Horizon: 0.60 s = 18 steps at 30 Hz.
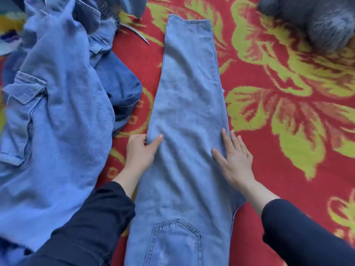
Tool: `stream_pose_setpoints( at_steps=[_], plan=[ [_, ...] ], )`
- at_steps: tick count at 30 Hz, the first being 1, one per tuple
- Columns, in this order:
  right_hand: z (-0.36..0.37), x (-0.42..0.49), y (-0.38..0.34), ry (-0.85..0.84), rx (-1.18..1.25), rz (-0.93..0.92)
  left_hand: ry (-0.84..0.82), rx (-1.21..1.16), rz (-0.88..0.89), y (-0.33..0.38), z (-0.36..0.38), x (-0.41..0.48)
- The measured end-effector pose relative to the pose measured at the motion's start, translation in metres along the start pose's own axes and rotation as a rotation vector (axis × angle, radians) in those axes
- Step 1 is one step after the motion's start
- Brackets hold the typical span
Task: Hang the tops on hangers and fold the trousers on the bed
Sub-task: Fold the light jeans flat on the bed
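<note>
- A heap of light denim clothes (57,112) fills the left side of the bed, with a flap pocket facing up; a darker denim piece (123,83) sticks out from under it, near the trousers but not touching them.
- A grey fuzzy thing (317,22) lies at the far right corner, well apart from the trousers.
- A thin grey curved strip (135,32) pokes out from the heap toward the far edge; what it is cannot be told.
- The light blue trousers (188,104) lie lengthwise down the middle of the bed on a red blanket (278,73) with a yellow-green leaf pattern, hem toward the far edge and back pocket (176,242) toward the near edge.
- The left grip (141,150) pinches the trousers' left edge, thumb on top and fingers curled at the fold.
- The right grip (234,160) is released, lying flat with straight fingers on the right edge.
- The waistband is cut off at the bottom of the view, and the heap runs off the left and top.
- Dark sleeves (92,223) cover both forearms.
</note>
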State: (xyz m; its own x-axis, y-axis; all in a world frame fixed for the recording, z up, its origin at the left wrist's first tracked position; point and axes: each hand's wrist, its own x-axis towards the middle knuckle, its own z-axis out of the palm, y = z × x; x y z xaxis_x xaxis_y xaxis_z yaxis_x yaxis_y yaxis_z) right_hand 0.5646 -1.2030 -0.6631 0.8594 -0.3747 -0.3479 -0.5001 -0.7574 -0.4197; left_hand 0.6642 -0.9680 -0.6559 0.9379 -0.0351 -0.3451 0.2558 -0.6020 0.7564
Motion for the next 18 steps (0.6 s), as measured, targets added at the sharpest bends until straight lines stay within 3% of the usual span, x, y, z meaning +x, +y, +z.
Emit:
stream_pose_setpoints(
  at_steps=[5,11,14,18],
  plan=[
    [0.02,-0.093,0.022,0.071,0.172,0.058,-0.155,-0.016,-0.195,-0.052,-0.016,-0.089],
    [0.039,-0.177,0.03,0.164,0.359,0.292,-0.025,-0.144,-0.384,-0.093,-0.026,-0.169],
    [0.051,-0.218,0.03,0.002,0.514,0.4,-0.137,-0.094,-0.392,-0.108,-0.028,-0.206],
    [0.057,-0.255,0.039,-0.309,0.621,0.302,-0.312,-0.056,-0.345,-0.116,-0.031,-0.254]
  ],
)
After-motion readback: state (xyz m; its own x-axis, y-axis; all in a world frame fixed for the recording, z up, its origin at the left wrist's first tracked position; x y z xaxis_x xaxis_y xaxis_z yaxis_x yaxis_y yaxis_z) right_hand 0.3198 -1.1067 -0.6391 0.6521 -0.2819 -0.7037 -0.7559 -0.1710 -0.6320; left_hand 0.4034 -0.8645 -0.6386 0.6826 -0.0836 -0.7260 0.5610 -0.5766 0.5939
